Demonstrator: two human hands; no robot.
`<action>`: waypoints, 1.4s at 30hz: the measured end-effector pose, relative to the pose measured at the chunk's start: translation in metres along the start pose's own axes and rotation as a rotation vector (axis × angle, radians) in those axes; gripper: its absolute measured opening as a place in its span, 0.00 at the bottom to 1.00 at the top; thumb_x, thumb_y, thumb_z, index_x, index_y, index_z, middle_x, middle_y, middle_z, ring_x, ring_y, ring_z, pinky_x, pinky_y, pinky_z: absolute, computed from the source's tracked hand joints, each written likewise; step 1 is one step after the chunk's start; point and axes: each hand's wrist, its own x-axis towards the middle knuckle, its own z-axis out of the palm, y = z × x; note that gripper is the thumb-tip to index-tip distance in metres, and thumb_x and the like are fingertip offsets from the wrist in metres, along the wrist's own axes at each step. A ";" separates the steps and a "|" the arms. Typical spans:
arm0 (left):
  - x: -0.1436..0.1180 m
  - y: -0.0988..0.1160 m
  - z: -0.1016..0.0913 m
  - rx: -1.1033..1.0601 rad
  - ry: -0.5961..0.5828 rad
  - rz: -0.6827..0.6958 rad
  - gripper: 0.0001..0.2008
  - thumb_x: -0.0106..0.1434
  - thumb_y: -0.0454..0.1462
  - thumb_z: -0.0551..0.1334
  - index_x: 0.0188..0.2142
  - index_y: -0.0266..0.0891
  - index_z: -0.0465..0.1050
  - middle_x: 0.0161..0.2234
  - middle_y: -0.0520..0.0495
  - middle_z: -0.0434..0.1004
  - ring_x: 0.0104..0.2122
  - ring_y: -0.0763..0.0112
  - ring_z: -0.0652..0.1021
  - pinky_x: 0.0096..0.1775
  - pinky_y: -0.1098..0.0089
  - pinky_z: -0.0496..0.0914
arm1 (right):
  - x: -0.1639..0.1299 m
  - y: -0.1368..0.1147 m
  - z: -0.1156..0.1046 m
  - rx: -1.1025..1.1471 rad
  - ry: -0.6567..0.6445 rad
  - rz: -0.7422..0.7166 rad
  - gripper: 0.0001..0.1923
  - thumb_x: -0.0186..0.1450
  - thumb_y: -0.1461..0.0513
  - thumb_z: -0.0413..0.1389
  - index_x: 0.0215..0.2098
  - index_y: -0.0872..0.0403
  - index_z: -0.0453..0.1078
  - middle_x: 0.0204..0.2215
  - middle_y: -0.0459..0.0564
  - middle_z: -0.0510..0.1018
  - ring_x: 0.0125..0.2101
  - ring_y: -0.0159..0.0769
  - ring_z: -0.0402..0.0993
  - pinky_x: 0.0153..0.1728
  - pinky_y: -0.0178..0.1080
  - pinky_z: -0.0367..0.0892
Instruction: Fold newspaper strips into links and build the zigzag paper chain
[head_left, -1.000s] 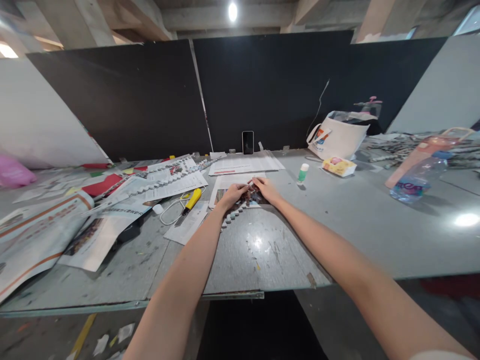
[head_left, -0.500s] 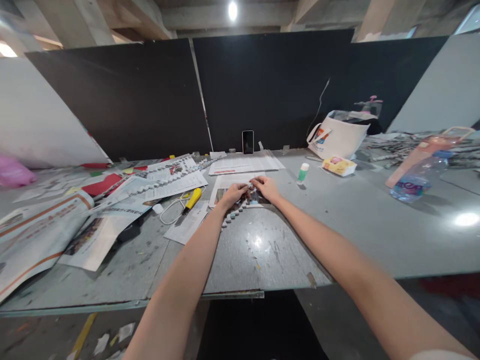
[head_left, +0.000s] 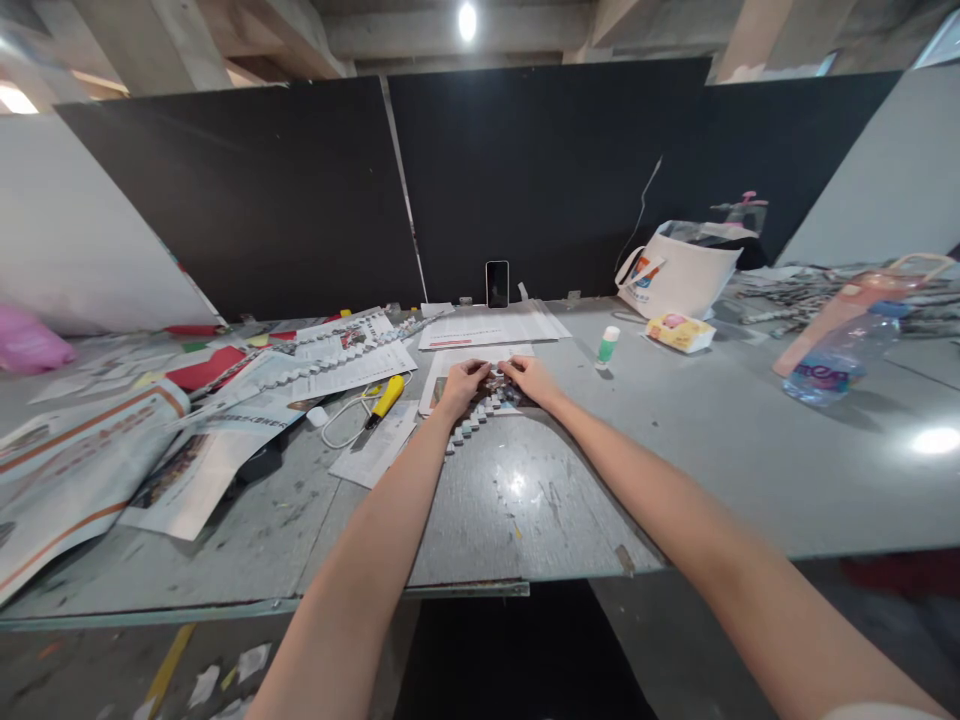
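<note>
A zigzag chain of folded newspaper strips (head_left: 470,424) runs from between my hands down towards my left forearm. My left hand (head_left: 463,388) is closed at the chain's upper end, thumb and fingers pinched together. Just to the right, my right hand (head_left: 531,378) has its fingers bent in a pinch at the same end; its fingertips are small in view. Beneath both hands lies a printed newspaper sheet (head_left: 441,370) with a dark picture. To the left, a yellow utility knife (head_left: 386,400) rests on a folded paper beside a white cord.
A glue stick (head_left: 607,346) stands right of my hands, near a yellow tissue pack (head_left: 679,333) and a white bag (head_left: 679,275). A phone (head_left: 497,284) leans against the black partition. Newspapers (head_left: 217,465) cover the left side; a water bottle (head_left: 836,365) is at right.
My fingertips have drawn slightly apart at the chain's upper end, and more of the chain shows between my hands. Other things on the table stay put.
</note>
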 end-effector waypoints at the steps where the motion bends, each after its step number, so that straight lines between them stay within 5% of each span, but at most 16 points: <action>1: 0.000 -0.001 0.000 -0.005 -0.002 0.000 0.27 0.57 0.56 0.71 0.42 0.35 0.79 0.34 0.43 0.82 0.29 0.70 0.76 0.33 0.69 0.70 | 0.000 0.000 0.001 -0.017 -0.007 -0.005 0.25 0.67 0.42 0.57 0.23 0.51 0.70 0.20 0.45 0.72 0.26 0.36 0.66 0.31 0.38 0.60; 6: 0.001 -0.002 0.000 0.002 -0.018 0.010 0.26 0.58 0.56 0.70 0.40 0.35 0.78 0.34 0.44 0.82 0.29 0.68 0.77 0.34 0.68 0.72 | -0.001 -0.001 0.000 -0.075 -0.064 -0.043 0.29 0.69 0.41 0.54 0.19 0.51 0.65 0.18 0.45 0.69 0.24 0.35 0.64 0.29 0.39 0.58; 18: -0.001 0.006 0.003 0.150 -0.107 0.067 0.19 0.61 0.50 0.68 0.34 0.35 0.79 0.28 0.47 0.79 0.28 0.68 0.75 0.33 0.69 0.68 | 0.001 0.003 0.005 -0.152 -0.150 -0.050 0.32 0.71 0.39 0.49 0.22 0.53 0.69 0.21 0.48 0.73 0.26 0.37 0.68 0.30 0.38 0.59; 32: 0.006 -0.005 0.002 0.051 0.016 0.040 0.19 0.65 0.52 0.64 0.32 0.39 0.70 0.25 0.50 0.72 0.22 0.73 0.70 0.26 0.71 0.64 | 0.000 0.002 0.005 -0.215 -0.126 -0.060 0.33 0.72 0.38 0.46 0.19 0.51 0.61 0.18 0.47 0.66 0.24 0.36 0.65 0.29 0.38 0.56; 42: -0.002 0.004 0.001 0.096 -0.027 0.091 0.21 0.64 0.55 0.66 0.35 0.37 0.75 0.27 0.48 0.77 0.25 0.71 0.73 0.29 0.70 0.66 | -0.001 0.001 0.005 -0.246 -0.143 -0.105 0.32 0.73 0.41 0.47 0.22 0.52 0.65 0.20 0.48 0.72 0.26 0.36 0.67 0.29 0.37 0.55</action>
